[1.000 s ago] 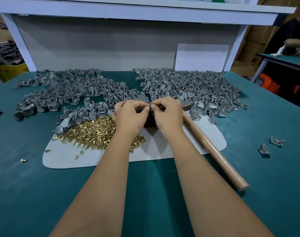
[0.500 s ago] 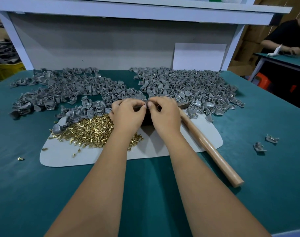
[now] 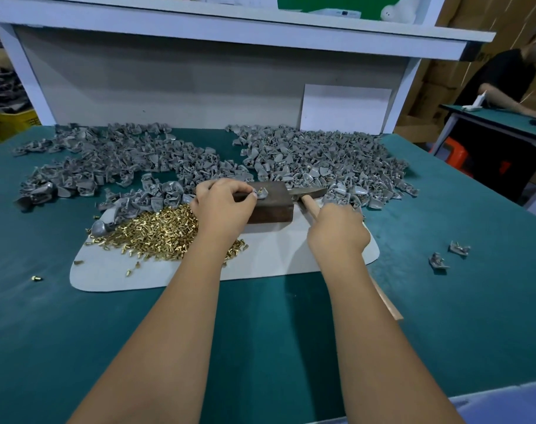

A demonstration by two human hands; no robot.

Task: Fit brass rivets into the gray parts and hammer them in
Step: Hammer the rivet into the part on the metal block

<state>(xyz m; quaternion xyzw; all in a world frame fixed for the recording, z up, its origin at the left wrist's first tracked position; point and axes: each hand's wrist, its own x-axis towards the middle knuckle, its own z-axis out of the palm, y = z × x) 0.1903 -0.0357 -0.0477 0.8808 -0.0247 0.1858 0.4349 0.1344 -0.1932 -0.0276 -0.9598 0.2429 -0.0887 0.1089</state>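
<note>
While the left hand [image 3: 222, 206] pinches a gray part [image 3: 262, 193] with a brass rivet [image 3: 261, 189] standing in it on the dark block [image 3: 271, 206], the right hand [image 3: 337, 229] curls around the hammer [image 3: 309, 203] handle. Loose rivets [image 3: 156, 229] heap on the white mat [image 3: 269, 255]; gray parts [image 3: 321, 160] crowd the tabletop's [image 3: 260, 332] far edge, behind the block.

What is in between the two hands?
In the head view, a dark block lies between the left hand and the right hand, with a gray part holding a brass rivet on top.
</note>
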